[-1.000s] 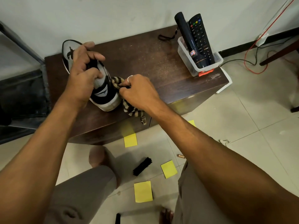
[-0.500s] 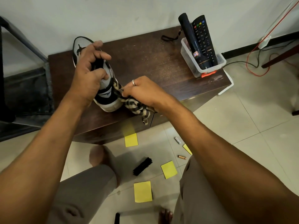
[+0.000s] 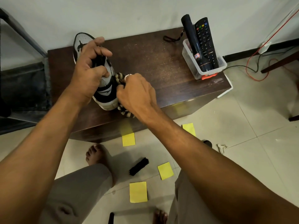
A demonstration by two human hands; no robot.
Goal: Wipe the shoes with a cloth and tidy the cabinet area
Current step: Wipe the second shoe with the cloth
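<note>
Though counter (image 3: 161,65) is seen speckled with dust, shoe (image 3: 105,94) is kept near its left front edge. Long axis run from heel, nearest person, to toe toward wall. Grey-white upper, black panels, scuffed sole rim. Upper gripped by left hand (image 3: 87,76). Right hand (image 3: 137,94) set just right of heel, nearer it, clenched round striped cloth (image 3: 120,77) pressed to shoe's right side.

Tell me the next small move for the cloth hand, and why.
Probably draw the right hand and striped cloth down the side of the shoe toward its white sole edge. The left hand grips the shoe steady on the cabinet, and the cloth touches that side.
</note>
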